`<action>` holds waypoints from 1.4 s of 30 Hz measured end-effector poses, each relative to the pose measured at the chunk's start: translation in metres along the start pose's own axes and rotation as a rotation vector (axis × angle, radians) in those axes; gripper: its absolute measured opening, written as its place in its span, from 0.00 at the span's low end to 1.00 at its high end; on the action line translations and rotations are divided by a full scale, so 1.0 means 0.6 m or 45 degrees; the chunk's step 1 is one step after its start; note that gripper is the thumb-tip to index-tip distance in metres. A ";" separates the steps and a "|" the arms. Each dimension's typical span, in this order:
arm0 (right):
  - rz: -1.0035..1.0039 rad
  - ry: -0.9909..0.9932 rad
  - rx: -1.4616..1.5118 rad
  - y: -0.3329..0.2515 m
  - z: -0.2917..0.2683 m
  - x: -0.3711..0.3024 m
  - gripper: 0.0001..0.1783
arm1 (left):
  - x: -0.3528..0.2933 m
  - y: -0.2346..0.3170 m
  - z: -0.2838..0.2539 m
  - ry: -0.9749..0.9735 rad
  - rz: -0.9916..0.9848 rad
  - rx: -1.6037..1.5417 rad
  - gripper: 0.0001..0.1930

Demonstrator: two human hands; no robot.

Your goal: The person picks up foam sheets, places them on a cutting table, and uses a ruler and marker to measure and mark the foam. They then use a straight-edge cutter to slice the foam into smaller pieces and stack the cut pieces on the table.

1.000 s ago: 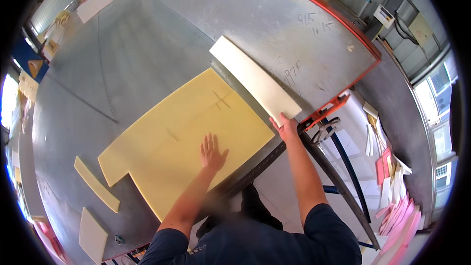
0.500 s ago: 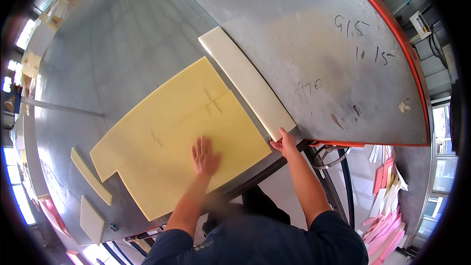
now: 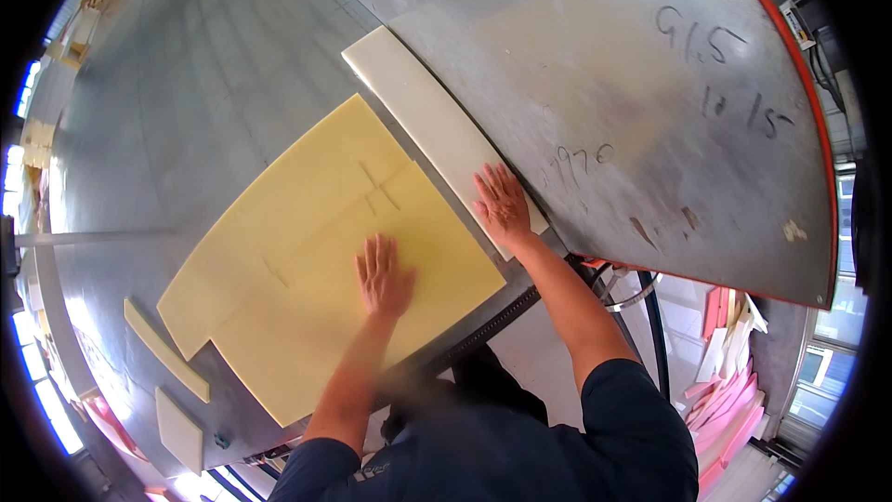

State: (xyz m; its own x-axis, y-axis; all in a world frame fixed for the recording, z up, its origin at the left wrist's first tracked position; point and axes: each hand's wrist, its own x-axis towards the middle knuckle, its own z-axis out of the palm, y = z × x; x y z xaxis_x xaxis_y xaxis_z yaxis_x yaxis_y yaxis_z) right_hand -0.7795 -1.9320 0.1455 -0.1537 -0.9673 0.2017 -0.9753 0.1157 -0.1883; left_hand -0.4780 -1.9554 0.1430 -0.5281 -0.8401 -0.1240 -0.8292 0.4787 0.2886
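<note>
A large yellow foam sheet [image 3: 307, 316], with pencil-like marks and a notch at its left, lies flat on the grey metal table [image 3: 232, 121]. My left hand [image 3: 383, 277] rests palm down on this sheet, fingers stretched. To the right, a long white foam block [image 3: 423, 112] lies along the edge of a raised metal plate [image 3: 576, 112]. My right hand [image 3: 502, 204] lies flat on the block's near end, fingers spread. A narrow gap shows between block and sheet.
A thin curved yellow strip [image 3: 165, 350] and a small pale foam piece [image 3: 179, 432] lie at the table's left. The plate has a red rim [image 3: 806, 65]. Pink and white foam scraps [image 3: 729, 409] are heaped at the lower right. A metal rod [image 3: 93, 237] reaches in from the left.
My right hand has let go of the white block's near corner and moved up onto its top, fingers now flat. My left hand stays on the yellow sheet. The whole view has shifted slightly.
</note>
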 end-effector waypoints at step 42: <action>-0.219 -0.207 0.295 -0.129 0.038 0.033 0.38 | 0.228 -0.053 -0.014 0.129 -0.116 0.138 0.38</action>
State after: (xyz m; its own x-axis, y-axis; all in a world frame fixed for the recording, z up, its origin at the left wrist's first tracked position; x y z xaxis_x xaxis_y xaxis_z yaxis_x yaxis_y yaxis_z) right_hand -0.7032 -1.9654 0.1423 0.0556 -0.9938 0.0966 -0.9199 -0.0886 -0.3821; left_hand -0.5226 -2.0877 0.1247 -0.4333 -0.9000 -0.0473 -0.8906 0.4196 0.1757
